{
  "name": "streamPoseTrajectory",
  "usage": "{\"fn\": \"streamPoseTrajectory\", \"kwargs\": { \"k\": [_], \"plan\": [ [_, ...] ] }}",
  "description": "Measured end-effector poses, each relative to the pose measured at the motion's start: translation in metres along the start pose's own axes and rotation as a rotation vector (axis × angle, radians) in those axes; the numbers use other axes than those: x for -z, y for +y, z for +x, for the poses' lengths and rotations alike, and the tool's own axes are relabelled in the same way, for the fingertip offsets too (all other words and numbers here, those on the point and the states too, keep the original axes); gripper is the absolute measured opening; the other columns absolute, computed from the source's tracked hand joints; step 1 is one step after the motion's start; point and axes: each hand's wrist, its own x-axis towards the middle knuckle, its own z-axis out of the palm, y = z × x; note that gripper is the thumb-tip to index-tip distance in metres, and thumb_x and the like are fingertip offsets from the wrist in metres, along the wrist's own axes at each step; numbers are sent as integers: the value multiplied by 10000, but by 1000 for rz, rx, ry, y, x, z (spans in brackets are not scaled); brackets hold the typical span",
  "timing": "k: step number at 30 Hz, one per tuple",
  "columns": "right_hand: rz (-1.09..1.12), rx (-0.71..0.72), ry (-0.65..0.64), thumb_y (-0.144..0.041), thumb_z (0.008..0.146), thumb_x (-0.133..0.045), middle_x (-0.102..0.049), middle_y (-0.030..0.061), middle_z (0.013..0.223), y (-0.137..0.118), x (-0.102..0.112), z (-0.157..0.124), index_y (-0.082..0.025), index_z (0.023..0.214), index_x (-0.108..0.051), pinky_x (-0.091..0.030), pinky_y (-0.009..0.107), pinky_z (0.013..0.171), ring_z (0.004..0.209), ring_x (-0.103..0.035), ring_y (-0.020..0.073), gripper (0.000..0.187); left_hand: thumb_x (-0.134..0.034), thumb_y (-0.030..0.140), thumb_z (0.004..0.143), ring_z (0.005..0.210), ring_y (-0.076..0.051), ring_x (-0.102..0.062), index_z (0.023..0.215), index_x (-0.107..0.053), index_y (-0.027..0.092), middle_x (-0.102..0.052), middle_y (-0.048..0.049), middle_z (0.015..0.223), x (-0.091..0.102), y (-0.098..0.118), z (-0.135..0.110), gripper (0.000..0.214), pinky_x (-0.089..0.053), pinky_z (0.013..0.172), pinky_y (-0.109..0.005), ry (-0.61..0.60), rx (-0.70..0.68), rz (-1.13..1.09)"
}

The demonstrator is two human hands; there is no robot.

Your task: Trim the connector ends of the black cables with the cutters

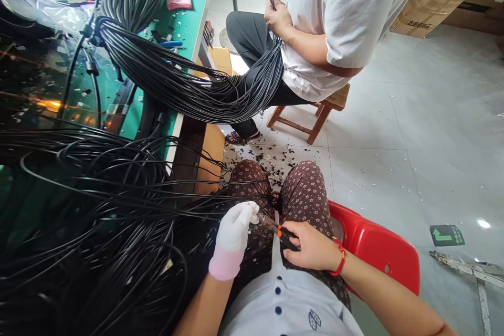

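Note:
My left hand (235, 231), in a white glove with a pink cuff, is closed in a pinch on the end of a thin black cable (177, 205) over my lap. My right hand (311, 245), bare with a red string on the wrist, grips a small cutting tool (275, 230) with black and orange handles. The tool's jaws point left and meet the cable end at my gloved fingertips. A big loose tangle of black cables (98, 210) spreads from my lap to the left.
I sit on a red plastic chair (378, 252). A person in a white shirt (346, 10) sits opposite on a wooden stool (315, 113), hands on a tool, with a thick black cable bundle (189, 84) draped from the green workbench (189, 26). Black offcuts (271, 155) litter the floor. Cardboard boxes (429, 5) stand far right.

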Motion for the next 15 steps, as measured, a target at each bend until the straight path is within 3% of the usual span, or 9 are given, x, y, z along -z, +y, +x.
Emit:
{"fn": "streamPoseTrajectory", "kwargs": {
  "k": [4,7,10,13,15],
  "plan": [
    [589,-93,-313,-217,612,-605,-388,-87,528,9,0,4,-165,815,-499,-256,181,426,445,-321,55,234,-732,406,671,682,-130,-561,739,-653,165,-597,6,694,-4,1,2,263,-470,791,-313,-19,25,-127],
    [1063,-147,-621,-260,620,-627,-295,-115,491,17,-7,6,-173,853,-477,-158,157,375,401,-188,33,291,-753,421,643,646,-106,-537,697,-635,176,-561,28,680,-8,6,-1,277,-458,887,-350,-47,27,-195],
    [1342,-99,-864,-273,618,-628,-257,-114,518,22,-19,6,-181,855,-465,-121,143,369,404,-148,25,302,-734,434,666,616,-103,-516,669,-623,197,-531,34,658,-12,11,-6,262,-407,987,-408,-129,-10,-237],
    [1414,-36,-956,-313,613,-637,-268,-112,521,22,-30,4,-185,839,-460,-136,142,366,387,-173,22,313,-712,457,678,557,-106,-477,627,-595,218,-469,52,586,-14,14,-9,271,-394,1000,-467,-228,-18,-284],
    [1346,-36,-834,-310,608,-652,-281,-115,515,18,-33,1,-182,834,-461,-144,148,372,387,-174,21,323,-687,473,695,566,-113,-487,629,-581,219,-467,52,582,-13,15,-10,283,-414,972,-469,-223,-34,-269]
  ]
}}
